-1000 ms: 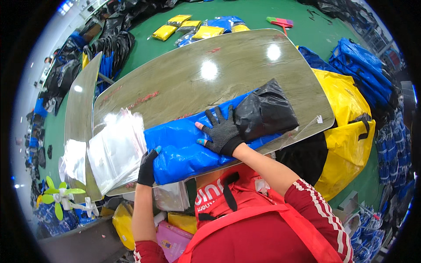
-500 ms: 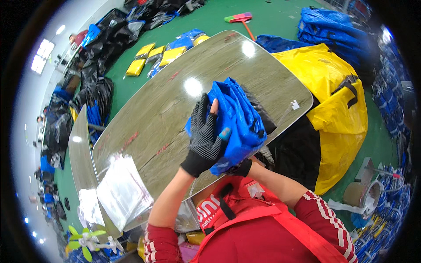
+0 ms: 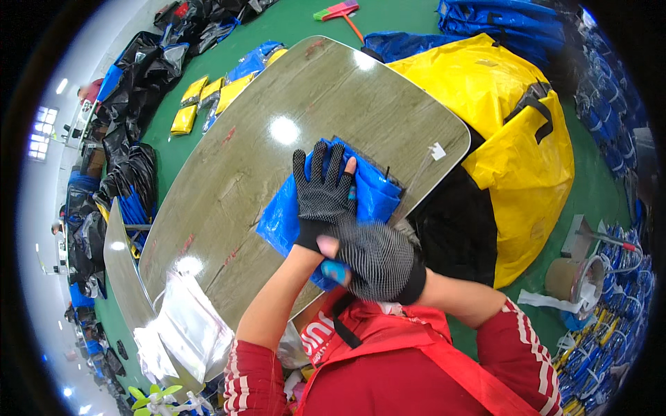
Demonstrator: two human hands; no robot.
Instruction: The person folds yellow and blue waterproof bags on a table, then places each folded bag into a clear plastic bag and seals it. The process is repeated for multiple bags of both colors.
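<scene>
A folded bundle of shiny blue plastic fabric [image 3: 277, 218] lies flat on the wood-patterned table [image 3: 257, 166] near its front right edge. On top of it, my left hand [image 3: 325, 194], in a black dotted glove with bare fingertips, presses down with fingers spread. My right hand [image 3: 380, 262], gloved alike, is above the near side of the bundle and crosses close to my left wrist. It is smeared by motion. Its bare thumb tip shows beside that wrist, but most of its fingers are hidden. A clear edge of plastic film shows past the far side of the bundle.
Clear plastic bags [image 3: 191, 326] are stacked at the table's near left. A large yellow and black bag [image 3: 520, 173] bulges against the right side. Yellow packets [image 3: 184, 119] and a broom [image 3: 336, 10] lie on the green floor beyond. A tape roll [image 3: 572, 277] is at the right.
The blue bundle has gone from held up and bunched between both hands to lying flat on the table. My left hand has spread over it; my right has come out from underneath to above it.
</scene>
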